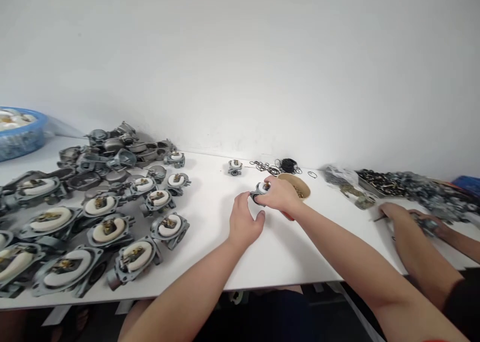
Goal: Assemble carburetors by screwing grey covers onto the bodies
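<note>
My right hand (282, 194) grips a small grey metal carburetor (262, 187) with a white float on top. Its fingers lie over the top, and the thumb is at the near side. Something red (288, 215) shows under that palm, too hidden to name. My left hand (245, 222) is at the carburetor's left edge, fingertips against or very near it. The left thumb stands apart from the fingers. Just behind my right hand lies a tan round dish (304, 186) with small brass parts. Another carburetor (235, 167) stands farther back on the white table (210, 242).
Rows of carburetors with white floats (108, 229) and a heap of grey castings (112, 152) fill the left. A blue basket (26, 139) stands far left. Black rubber rings (288, 166) lie at the back. At right, a co-worker's hands (397, 214) work beside piled metal parts (431, 192).
</note>
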A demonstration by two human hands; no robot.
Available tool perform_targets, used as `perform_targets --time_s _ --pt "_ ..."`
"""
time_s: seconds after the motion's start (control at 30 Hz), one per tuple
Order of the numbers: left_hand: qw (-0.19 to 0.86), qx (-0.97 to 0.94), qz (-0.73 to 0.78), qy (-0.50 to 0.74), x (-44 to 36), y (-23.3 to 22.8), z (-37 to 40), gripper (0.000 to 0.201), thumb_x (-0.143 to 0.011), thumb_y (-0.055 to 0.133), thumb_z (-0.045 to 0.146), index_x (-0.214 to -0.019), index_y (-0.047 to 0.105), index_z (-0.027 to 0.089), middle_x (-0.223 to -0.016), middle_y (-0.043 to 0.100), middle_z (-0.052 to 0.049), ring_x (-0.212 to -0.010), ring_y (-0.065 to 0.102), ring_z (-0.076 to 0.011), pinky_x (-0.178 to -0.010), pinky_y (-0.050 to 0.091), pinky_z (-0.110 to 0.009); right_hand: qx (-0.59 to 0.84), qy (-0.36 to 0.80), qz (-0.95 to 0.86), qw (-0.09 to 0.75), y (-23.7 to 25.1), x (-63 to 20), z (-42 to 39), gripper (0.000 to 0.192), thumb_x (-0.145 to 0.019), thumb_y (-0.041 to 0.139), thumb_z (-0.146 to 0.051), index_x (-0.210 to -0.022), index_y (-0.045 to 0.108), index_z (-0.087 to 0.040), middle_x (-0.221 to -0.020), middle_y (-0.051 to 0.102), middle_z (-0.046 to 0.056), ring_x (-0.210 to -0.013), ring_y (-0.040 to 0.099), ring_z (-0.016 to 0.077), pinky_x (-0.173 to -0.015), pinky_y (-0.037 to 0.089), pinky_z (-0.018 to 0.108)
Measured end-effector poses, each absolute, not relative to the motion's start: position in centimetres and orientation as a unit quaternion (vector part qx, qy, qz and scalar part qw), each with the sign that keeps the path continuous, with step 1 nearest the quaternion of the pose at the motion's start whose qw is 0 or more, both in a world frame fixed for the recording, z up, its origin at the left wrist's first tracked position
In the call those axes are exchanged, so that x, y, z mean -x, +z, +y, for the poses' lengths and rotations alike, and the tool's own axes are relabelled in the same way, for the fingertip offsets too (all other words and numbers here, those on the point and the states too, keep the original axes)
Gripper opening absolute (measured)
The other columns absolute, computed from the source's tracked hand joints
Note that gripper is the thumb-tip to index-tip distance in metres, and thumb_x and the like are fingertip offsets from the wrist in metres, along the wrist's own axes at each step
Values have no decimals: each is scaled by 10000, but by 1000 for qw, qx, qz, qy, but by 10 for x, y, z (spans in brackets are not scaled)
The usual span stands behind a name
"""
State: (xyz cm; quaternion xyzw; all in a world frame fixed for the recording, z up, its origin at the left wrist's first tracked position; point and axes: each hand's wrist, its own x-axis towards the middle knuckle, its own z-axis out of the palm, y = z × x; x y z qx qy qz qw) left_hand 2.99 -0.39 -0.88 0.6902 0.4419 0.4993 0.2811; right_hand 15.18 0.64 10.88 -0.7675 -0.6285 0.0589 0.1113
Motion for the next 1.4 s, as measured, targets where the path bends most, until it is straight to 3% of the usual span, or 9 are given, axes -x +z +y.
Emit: perform_targets --time_s 0.13,0.3,0.47,0.6,0.77,0.97,1.13,1.4 --pt "313 -750 389 435 -32 -11 -6 515 -700 707 218 -1188 552 166 -1136 612 -116 -1014 625 -287 -911 523 -457 792 60 -590 146 76 -165 -23 444 -612 693 -463 -963 600 -207 -841 681 50 -786 640 244 -559 367 285" --pt "314 -777 354 416 -29 -8 -14 463 -659 677 123 -1117 625 171 -1062 653 -93 -1010 624 -271 -917 514 -407 805 78 -558 187 49 -163 -39 443 -616 686 -522 -927 569 -229 -836 680 31 -772 645 242 -584 400 297" --pt "343 -768 346 416 -23 -8 -16 461 -625 631 68 -1071 672 179 -1039 696 -73 -984 638 -272 -907 509 -402 798 83 -552 227 41 -153 -46 449 -609 708 -523 -905 571 -215 -866 685 67 -881 652 296 -683 439 342" --pt "412 -742 323 419 -19 -13 -5 468 -659 616 80 -1115 668 171 -1042 730 -51 -938 669 -232 -859 536 -350 765 99 -573 278 40 -151 -56 467 -647 713 -523 -973 595 -209 -930 697 80 -929 649 301 -732 463 364" --pt "501 -691 320 411 -18 -23 8 481 -611 624 62 -1086 673 127 -970 743 -67 -883 685 -236 -776 548 -324 700 166 -594 360 29 -164 -72 366 -733 673 -367 -1054 606 -204 -930 708 49 -854 668 212 -751 498 312" --pt "603 -637 297 378 -19 -20 10 510 -559 660 48 -1066 668 95 -947 738 -81 -852 689 -228 -767 540 -315 673 231 -544 445 0 -189 -77 508 -731 604 -313 -1206 530 -151 -990 671 78 -747 658 171 -733 533 319" --pt "641 -625 264 359 -14 -12 8 498 -535 743 83 -1029 680 82 -920 737 -99 -836 684 -234 -751 530 -320 608 299 -568 467 -9 -199 -73 566 -671 629 -325 -1207 555 -158 -1146 643 111 -734 667 162 -728 560 332" --pt "632 -623 273 371 -15 -16 12 498 -531 723 50 -1024 672 97 -943 726 -80 -890 670 -227 -831 508 -333 617 306 -557 464 -15 -191 -74 420 -640 709 -397 -973 607 -162 -914 718 84 -793 696 217 -744 557 349"
